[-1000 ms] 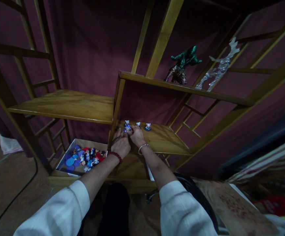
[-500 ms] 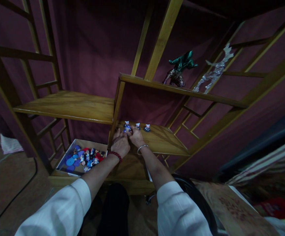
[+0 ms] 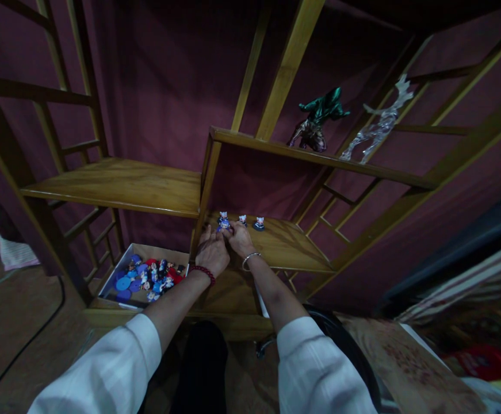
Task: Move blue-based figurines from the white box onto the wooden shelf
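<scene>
On the wooden shelf (image 3: 285,244), a small blue figurine (image 3: 223,225) stands near the shelf's left end, between the fingertips of both hands. My left hand (image 3: 213,251), with a red bead bracelet, reaches it from the left with its fingers closed around its lower side. My right hand (image 3: 239,238), with a silver bangle, pinches it from the right. Behind it is a white-headed figurine (image 3: 223,215). Two similar ones, a middle figurine (image 3: 243,219) partly behind my right hand and a right figurine (image 3: 259,223), stand further right in a row.
An open box (image 3: 140,250) of several small figures and blue discs sits at the lower left. Above stand a green figure (image 3: 319,118) and a clear figure (image 3: 379,129). A wooden upright (image 3: 207,178) borders my left hand.
The camera view has shifted very slightly. Both hands stay at the blue figurine, almost unmoved.
</scene>
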Tool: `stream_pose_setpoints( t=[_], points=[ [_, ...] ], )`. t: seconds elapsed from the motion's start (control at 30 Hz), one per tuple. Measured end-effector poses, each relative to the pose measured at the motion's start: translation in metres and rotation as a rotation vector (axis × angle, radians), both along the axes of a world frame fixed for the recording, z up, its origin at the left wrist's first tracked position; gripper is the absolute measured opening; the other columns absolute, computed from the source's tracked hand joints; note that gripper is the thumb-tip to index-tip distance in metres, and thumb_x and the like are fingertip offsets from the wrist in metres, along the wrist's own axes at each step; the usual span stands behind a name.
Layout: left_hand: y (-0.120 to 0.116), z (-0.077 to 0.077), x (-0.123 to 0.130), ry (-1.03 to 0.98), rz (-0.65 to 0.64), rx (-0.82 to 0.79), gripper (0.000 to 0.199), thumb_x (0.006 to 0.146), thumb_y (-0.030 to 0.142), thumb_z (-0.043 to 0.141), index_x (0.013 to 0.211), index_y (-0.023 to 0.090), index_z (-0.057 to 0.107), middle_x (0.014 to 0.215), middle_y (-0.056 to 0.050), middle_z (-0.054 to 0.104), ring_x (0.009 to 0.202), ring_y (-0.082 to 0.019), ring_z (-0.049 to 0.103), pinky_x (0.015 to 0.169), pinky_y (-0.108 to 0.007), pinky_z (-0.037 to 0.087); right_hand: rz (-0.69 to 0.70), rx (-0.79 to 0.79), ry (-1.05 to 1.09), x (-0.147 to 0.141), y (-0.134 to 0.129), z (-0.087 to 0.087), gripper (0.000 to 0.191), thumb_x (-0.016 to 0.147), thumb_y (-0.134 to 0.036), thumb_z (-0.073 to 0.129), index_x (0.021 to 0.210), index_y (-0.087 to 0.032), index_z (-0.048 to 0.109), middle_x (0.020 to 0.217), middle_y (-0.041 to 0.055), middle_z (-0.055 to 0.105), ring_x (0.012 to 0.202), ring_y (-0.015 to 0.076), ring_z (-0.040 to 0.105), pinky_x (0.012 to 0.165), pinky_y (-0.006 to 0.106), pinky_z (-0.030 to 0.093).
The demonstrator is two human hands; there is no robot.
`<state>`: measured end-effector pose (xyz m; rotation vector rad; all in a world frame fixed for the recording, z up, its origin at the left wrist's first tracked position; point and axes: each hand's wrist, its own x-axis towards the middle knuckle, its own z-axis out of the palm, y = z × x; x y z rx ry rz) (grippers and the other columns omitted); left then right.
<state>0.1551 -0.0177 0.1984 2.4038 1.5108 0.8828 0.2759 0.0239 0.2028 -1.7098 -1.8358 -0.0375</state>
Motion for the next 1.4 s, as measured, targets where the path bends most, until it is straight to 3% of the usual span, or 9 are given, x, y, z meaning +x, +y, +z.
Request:
stream_pose_setpoints(
  t=[0.27,0.7,1.03,1.23,1.4],
  points=[
    [0.000,-0.001,0.000,0.021,0.005,0.013,0.041,0.073,0.010,0.036,0.112,0.007,0.049,0.118,-0.017,0.051,0.127,-0.022,0.022,0.102,-0.037,0.019,-0.006,0.014,-0.020,-0.001,0.005,-0.003,0.012,0.073,-0.025,0.054,0.074,-0.015,0.059,0.067,0.0016,0.048,0.068,0.0144,0.045,0.068,0.025,0.039],
    [0.000,-0.001,0.000,0.019,0.006,0.046,0.044,0.074,0.013,0.037,0.116,0.002,0.046,0.122,-0.018,0.048,0.127,-0.022,0.024,0.103,-0.037,0.019,-0.024,0.024,-0.024,-0.001,0.000,-0.003,0.018,0.073,-0.026,0.054,0.086,-0.014,0.059,0.076,0.0054,0.052,0.075,0.0172,0.048,0.075,0.029,0.040],
    [-0.003,-0.003,-0.003,-0.039,0.007,0.152,0.044,0.072,0.009,0.037,0.114,0.006,0.048,0.120,-0.015,0.050,0.125,-0.020,0.027,0.103,-0.037,0.023,0.047,0.099,0.279,-0.002,-0.006,-0.008,0.033,0.068,-0.019,0.056,0.100,-0.012,0.053,0.097,0.0102,0.054,0.086,0.0151,0.055,0.077,0.026,0.047],
    [-0.005,-0.010,-0.007,-0.145,-0.084,0.271,0.044,0.070,0.005,0.038,0.113,0.005,0.049,0.118,-0.015,0.051,0.122,-0.020,0.033,0.102,-0.037,0.028,-0.079,0.159,0.350,0.000,-0.019,-0.011,0.033,0.069,-0.019,0.054,0.101,-0.009,0.052,0.097,0.0126,0.055,0.084,0.0161,0.057,0.075,0.027,0.049],
    [-0.008,-0.015,-0.011,-0.189,-0.131,0.348,0.044,0.067,0.003,0.041,0.110,0.006,0.050,0.113,-0.015,0.054,0.115,-0.021,0.041,0.099,-0.038,0.035,-0.101,0.170,0.373,-0.001,-0.035,-0.012,0.027,0.072,-0.019,0.049,0.098,-0.011,0.054,0.092,0.0106,0.058,0.077,0.0148,0.059,0.072,0.026,0.050]
  ],
)
